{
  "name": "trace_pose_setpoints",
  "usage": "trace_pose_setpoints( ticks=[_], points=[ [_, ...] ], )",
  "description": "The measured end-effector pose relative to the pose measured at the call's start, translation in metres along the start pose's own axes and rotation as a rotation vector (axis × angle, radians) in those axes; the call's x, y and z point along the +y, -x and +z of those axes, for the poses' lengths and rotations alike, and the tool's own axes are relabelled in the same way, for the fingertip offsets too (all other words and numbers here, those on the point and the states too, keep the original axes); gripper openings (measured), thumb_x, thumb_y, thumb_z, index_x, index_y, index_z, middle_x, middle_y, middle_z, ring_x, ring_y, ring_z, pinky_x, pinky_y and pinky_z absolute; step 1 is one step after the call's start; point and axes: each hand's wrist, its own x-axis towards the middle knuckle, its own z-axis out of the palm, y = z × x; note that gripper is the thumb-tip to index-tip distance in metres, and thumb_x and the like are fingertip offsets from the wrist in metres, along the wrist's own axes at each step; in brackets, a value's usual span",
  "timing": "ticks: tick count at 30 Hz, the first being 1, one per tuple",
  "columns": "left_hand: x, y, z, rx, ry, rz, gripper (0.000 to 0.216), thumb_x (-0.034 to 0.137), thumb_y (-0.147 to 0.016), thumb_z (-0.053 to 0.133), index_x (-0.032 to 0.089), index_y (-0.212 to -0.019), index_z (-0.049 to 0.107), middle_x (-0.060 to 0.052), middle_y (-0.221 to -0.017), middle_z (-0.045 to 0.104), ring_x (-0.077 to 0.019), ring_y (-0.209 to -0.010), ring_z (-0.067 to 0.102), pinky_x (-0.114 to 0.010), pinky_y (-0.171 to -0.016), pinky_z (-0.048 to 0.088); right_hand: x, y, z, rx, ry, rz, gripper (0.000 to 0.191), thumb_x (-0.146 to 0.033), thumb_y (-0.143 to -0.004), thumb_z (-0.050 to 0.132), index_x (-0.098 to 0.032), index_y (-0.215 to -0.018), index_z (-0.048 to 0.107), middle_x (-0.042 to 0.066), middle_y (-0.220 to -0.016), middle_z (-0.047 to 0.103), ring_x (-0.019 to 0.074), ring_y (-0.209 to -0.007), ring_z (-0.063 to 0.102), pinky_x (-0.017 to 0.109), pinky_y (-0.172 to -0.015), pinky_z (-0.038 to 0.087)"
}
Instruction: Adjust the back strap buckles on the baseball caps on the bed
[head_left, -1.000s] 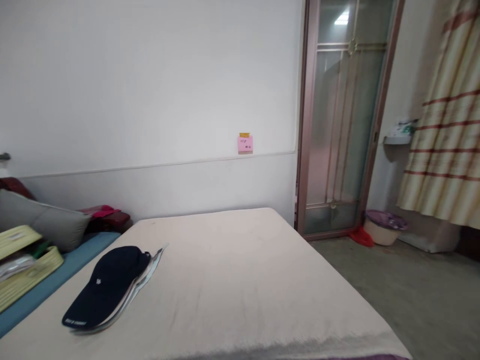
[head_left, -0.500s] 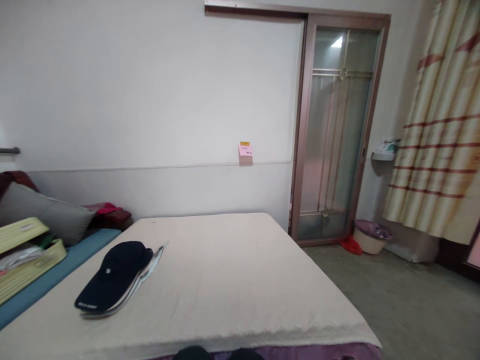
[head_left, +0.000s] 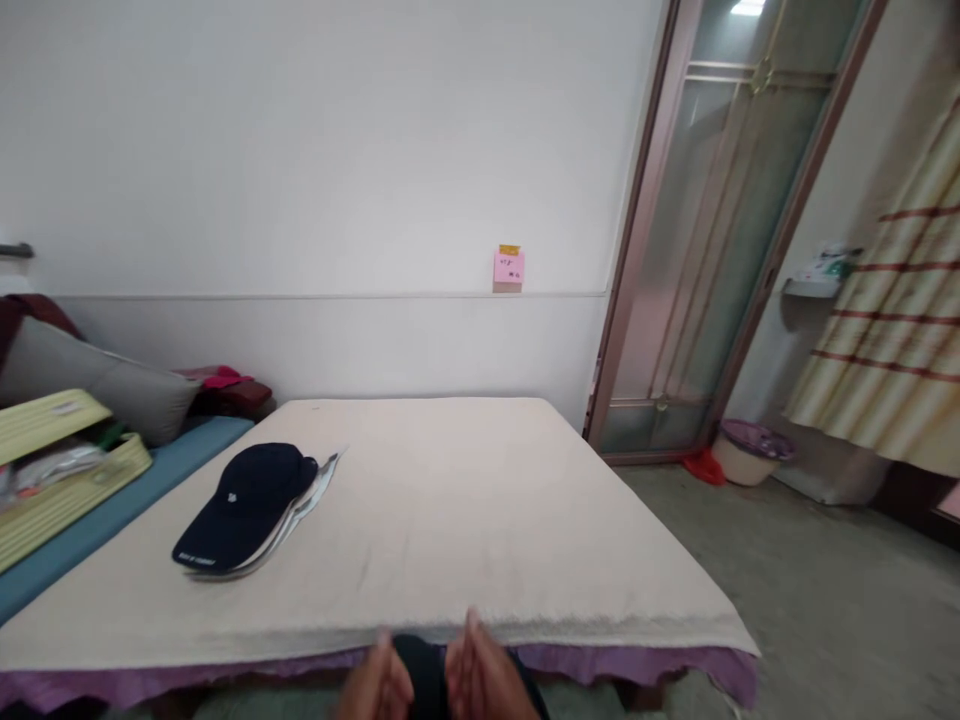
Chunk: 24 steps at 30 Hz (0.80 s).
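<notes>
At the bottom edge, my left hand [head_left: 379, 682] is raised with fingers stretched out and nothing in it. My right hand [head_left: 486, 672] faces it across a small gap, also with straight fingers and holding nothing. Both are a little smeared by motion and in front of the near edge of the bed [head_left: 465, 520]. A navy baseball cap [head_left: 251, 505] lies on the left part of the bed, beyond my left hand and apart from it. Under its brim show the edges of lighter caps [head_left: 300, 512], mostly hidden by the navy one.
Left of the bed sit a pale yellow open case [head_left: 67, 500] with things inside and a grey pillow [head_left: 101, 375]. A pink note [head_left: 509, 268] hangs on the wall. At the right are a glass sliding door [head_left: 697, 250], a waste bin [head_left: 746, 455] and a curtain [head_left: 892, 320].
Both hands have come into view from below. The view has tipped downward, showing more of the bed's near edge and its purple skirt. The caps lie where they were on the bed.
</notes>
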Motion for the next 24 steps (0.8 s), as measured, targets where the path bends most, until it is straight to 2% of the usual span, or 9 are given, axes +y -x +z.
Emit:
trace_pose_setpoints(
  ticks=[1,2,3,5,7,10,14,24],
  points=[
    [0.016,-0.008,-0.004,0.041,0.021,0.043,0.048,0.058,-0.086,0.035,0.018,-0.082,0.061,-0.003,-0.065,0.061,-0.0129,-0.047,0.051,-0.027,-0.042,0.043,-0.017,-0.005,0.006,-0.014,-0.032,-0.023,0.062,-0.077,-0.072,0.041,-0.017,-0.06,0.055,0.0,-0.046,0.048,0.0096,-0.036,0.043,0.02,-0.034,0.028],
    [0.034,-0.013,-0.009,0.075,0.045,0.1,0.065,0.069,-0.081,0.019,0.019,-0.067,0.058,0.001,-0.046,0.049,-0.0094,-0.033,0.036,-0.023,-0.034,0.03,-0.04,-0.009,0.011,-0.06,-0.095,-0.068,0.066,-0.08,-0.07,0.037,-0.017,-0.057,0.053,-0.002,-0.042,0.044,0.0077,-0.032,0.037,0.019,-0.033,0.024],
    [0.054,-0.014,-0.013,0.103,0.074,0.165,0.073,0.075,-0.076,0.01,0.019,-0.059,0.054,0.004,-0.036,0.039,-0.0075,-0.028,0.024,-0.022,-0.032,0.018,-0.066,-0.013,0.015,-0.107,-0.117,-0.115,0.07,-0.082,-0.07,0.033,-0.016,-0.055,0.052,-0.003,-0.039,0.041,0.007,-0.031,0.035,0.019,-0.033,0.023],
    [0.096,-0.01,-0.02,0.163,0.145,0.339,0.076,0.078,-0.073,0.012,0.017,-0.056,0.054,0.005,-0.031,0.033,-0.0052,-0.027,0.016,-0.021,-0.035,0.006,-0.121,-0.017,0.023,-0.196,-0.082,-0.231,0.073,-0.082,-0.07,0.029,-0.015,-0.052,0.051,-0.002,-0.037,0.041,0.0061,-0.029,0.032,0.02,-0.034,0.021],
    [0.134,-0.001,-0.023,0.182,0.129,0.394,0.078,0.079,-0.072,0.014,0.015,-0.053,0.053,0.005,-0.03,0.031,-0.0041,-0.028,0.015,-0.021,-0.037,0.004,-0.168,-0.017,0.03,-0.213,-0.024,-0.311,0.074,-0.082,-0.071,0.027,-0.015,-0.051,0.051,-0.002,-0.036,0.041,0.0051,-0.029,0.03,0.02,-0.034,0.018],
    [0.171,0.008,-0.022,0.19,0.106,0.419,0.08,0.081,-0.07,0.012,0.015,-0.052,0.053,0.004,-0.03,0.033,-0.0042,-0.028,0.016,-0.021,-0.037,0.004,-0.208,-0.013,0.037,-0.205,0.013,-0.375,0.075,-0.083,-0.07,0.025,-0.015,-0.051,0.05,-0.003,-0.037,0.04,0.0046,-0.029,0.028,0.02,-0.035,0.017],
    [0.185,0.007,-0.02,0.184,0.1,0.434,0.082,0.082,-0.068,0.011,0.015,-0.052,0.053,0.003,-0.03,0.035,-0.0041,-0.028,0.017,-0.021,-0.038,0.005,-0.218,-0.01,0.038,-0.173,0.068,-0.427,0.076,-0.084,-0.07,0.025,-0.015,-0.051,0.05,-0.002,-0.037,0.041,0.0048,-0.029,0.028,0.02,-0.035,0.018],
    [0.182,0.012,-0.015,0.217,0.084,0.411,0.08,0.083,-0.068,0.014,0.015,-0.05,0.052,0.003,-0.03,0.035,-0.0034,-0.026,0.018,-0.021,-0.038,0.004,-0.214,0.003,0.037,-0.132,0.105,-0.437,0.075,-0.082,-0.071,0.023,-0.015,-0.051,0.049,-0.003,-0.037,0.039,0.0046,-0.029,0.028,0.019,-0.034,0.018]
  ],
)
